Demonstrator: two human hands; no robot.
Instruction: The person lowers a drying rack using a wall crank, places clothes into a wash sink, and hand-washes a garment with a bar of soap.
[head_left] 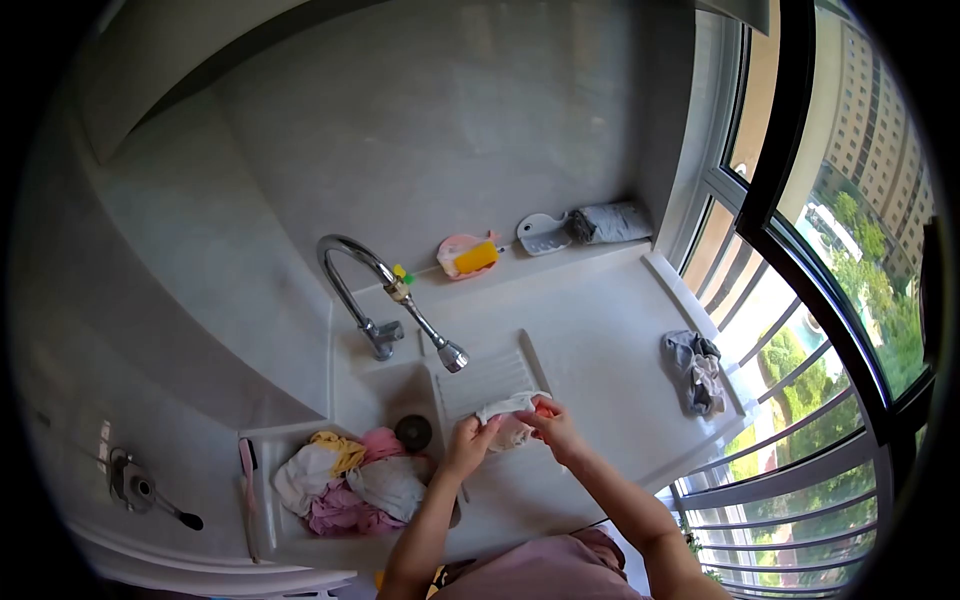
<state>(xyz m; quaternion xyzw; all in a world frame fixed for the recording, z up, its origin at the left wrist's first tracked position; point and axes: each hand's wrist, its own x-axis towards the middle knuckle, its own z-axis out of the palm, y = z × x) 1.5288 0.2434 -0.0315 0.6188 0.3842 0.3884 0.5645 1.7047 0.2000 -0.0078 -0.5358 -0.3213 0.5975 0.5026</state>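
Over the lower end of the ribbed washboard (pixel 487 372), I hold a small white and pink garment (pixel 509 428) between both hands; its exact kind I cannot make out. My left hand (pixel 470 444) is closed on its left edge. On the opposite side, my right hand (pixel 553 428) pinches the cloth, where some pink or red fabric shows near the fingers. The garment is bunched, and part of it is hidden by my fingers. To the left, a pile of white, yellow, pink and grey laundry (pixel 352 482) lies in the sink basin (pixel 376 392).
A chrome faucet (pixel 352 290) arches over the basin, its spray head above the washboard. Along the back ledge are an orange soap bar (pixel 475 258), a grey whale-shaped dish (pixel 544 234) and a folded grey cloth (pixel 611 222). Grey socks (pixel 694 372) lie right; a pink brush (pixel 248 480) lies left.
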